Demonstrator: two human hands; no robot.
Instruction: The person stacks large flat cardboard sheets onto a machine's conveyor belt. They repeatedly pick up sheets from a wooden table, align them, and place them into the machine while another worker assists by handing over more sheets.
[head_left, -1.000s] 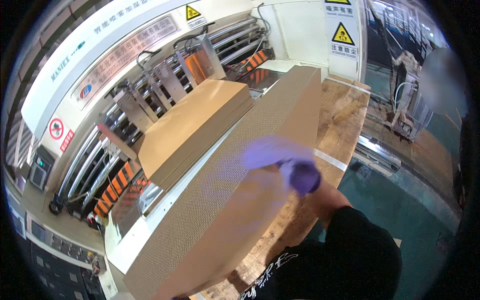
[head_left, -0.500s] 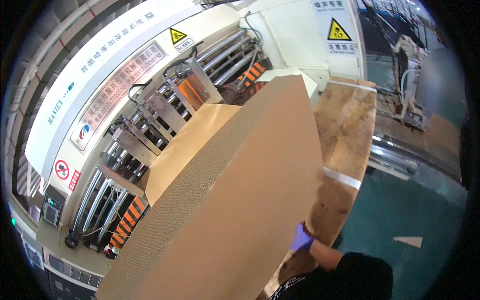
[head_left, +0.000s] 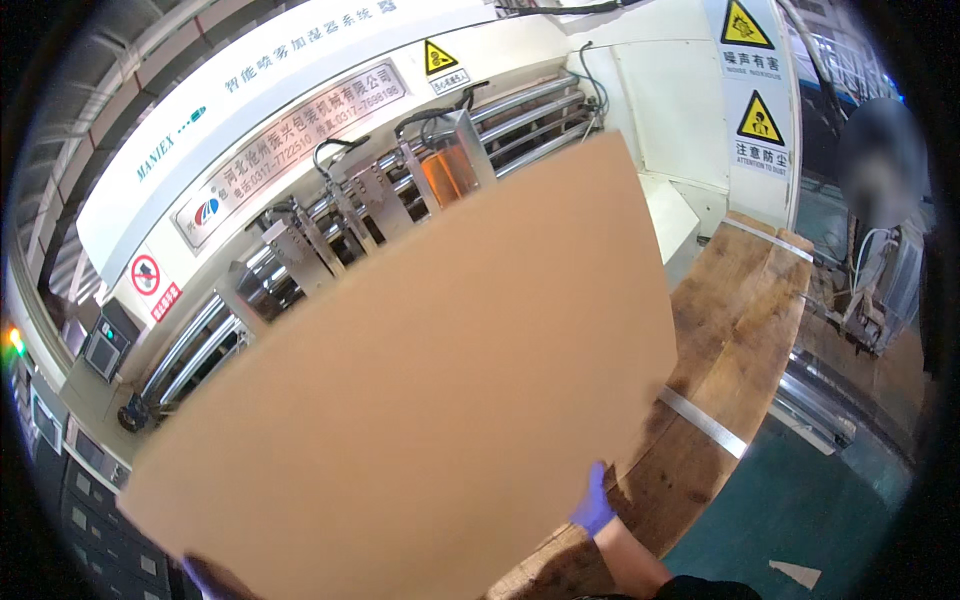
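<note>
A large stack of brown corrugated cardboard sheets (head_left: pixel 430 370) fills the middle of the view, tilted, with its broad flat face toward me. My right hand (head_left: pixel 594 508), in a purple glove, grips its near right edge, the thumb up along the edge and the other fingers hidden. At the lower left edge of the stack my left hand (head_left: pixel 203 578) shows only as a strip of purple glove. It is closed on the cardboard there, most of it out of sight. Beyond the stack, the machine's metal guide plates (head_left: pixel 290 255) and rollers (head_left: pixel 530 110) are partly covered.
A worn wooden bench (head_left: pixel 740 330) with metal strips runs along the right side. The white machine housing (head_left: pixel 320 70) arches over the far side. A small control screen (head_left: pixel 103 350) is at the left. On the green floor (head_left: pixel 745 510) lies a cardboard scrap (head_left: pixel 796 574).
The stack has tipped so its corrugated edge no longer shows and its flat face has turned toward me. My left hand has come into view at lower left. The view has shifted.
</note>
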